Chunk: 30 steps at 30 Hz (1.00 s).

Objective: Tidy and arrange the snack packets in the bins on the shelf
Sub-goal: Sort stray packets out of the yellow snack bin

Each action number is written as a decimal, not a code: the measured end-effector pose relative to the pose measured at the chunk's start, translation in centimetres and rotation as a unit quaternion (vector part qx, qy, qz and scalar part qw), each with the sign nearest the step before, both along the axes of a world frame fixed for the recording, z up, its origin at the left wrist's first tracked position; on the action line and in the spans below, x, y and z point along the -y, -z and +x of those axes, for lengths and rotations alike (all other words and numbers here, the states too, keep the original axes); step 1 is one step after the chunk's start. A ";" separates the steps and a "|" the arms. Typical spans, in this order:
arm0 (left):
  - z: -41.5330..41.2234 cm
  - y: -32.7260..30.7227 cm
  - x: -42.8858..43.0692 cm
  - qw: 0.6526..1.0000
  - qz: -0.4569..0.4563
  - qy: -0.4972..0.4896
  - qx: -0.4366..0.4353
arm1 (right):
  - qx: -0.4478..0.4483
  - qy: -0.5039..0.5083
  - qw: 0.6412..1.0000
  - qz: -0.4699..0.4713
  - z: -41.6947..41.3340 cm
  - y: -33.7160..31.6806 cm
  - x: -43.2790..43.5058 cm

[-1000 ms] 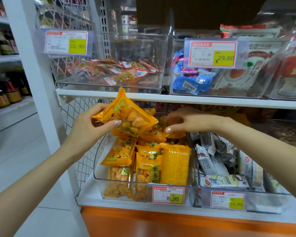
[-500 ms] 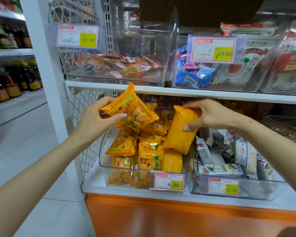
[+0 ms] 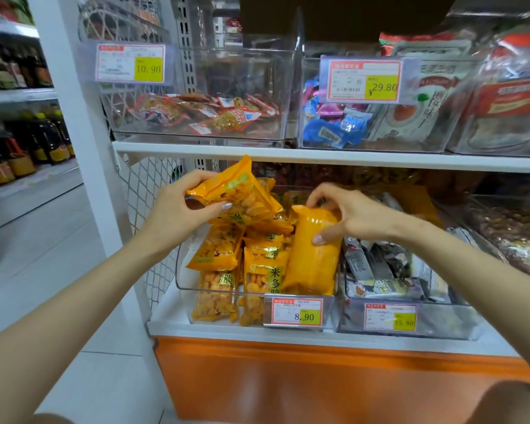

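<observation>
A clear bin (image 3: 184,281) on the lower shelf holds several orange snack packets (image 3: 219,247) standing in rows. My left hand (image 3: 178,214) grips one orange packet (image 3: 242,195) tilted above the bin's back left. My right hand (image 3: 349,214) is closed on the top of another orange packet (image 3: 311,264), which stands upright with its plain back facing me at the bin's right front, its lower part inside the bin.
A second clear bin (image 3: 441,319) of grey-white packets sits to the right. On the upper shelf (image 3: 288,154) stand bins of red packets (image 3: 202,113) and blue sweets (image 3: 334,130). A white post (image 3: 83,148) and wire mesh flank the left. Bottles (image 3: 22,148) line a far-left shelf.
My right hand pulled an orange packet from the back of the bin, brought it forward and lowered it upright into the right front. My left hand kept its packet raised.
</observation>
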<state>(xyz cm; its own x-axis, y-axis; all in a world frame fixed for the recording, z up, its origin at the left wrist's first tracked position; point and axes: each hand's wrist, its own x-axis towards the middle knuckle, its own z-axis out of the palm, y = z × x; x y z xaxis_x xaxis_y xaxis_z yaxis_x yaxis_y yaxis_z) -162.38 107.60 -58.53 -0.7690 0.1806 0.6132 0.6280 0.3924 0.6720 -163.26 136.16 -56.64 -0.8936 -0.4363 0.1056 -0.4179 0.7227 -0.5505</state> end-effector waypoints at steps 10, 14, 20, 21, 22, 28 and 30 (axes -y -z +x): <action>-1.5 0.6 -6.3 0.982 -0.121 -0.033 -0.144 | -0.216 -0.003 0.929 0.300 -0.8 4.3 1.2; -2.7 1.1 -8.9 0.963 -0.186 -0.039 -0.193 | -0.231 -0.022 0.919 0.318 0.4 4.5 0.6; -4.2 2.6 -11.5 0.931 -0.268 -0.084 -0.232 | -0.255 -0.036 0.937 0.235 1.9 5.9 -1.2; -4.6 2.6 -11.8 0.926 -0.285 -0.102 -0.226 | -0.263 -0.041 0.939 0.216 1.8 6.0 -1.6; -5.0 2.4 -11.9 0.923 -0.301 -0.124 -0.206 | -0.271 -0.047 0.940 0.202 1.9 6.1 -2.0; -5.3 1.8 -11.1 0.924 -0.329 -0.102 -0.168 | -0.339 -0.058 0.936 0.075 3.1 6.1 -3.8; -4.4 2.2 -10.4 0.928 -0.298 -0.072 -0.213 | -0.370 -0.003 0.929 -0.029 3.3 5.6 -4.0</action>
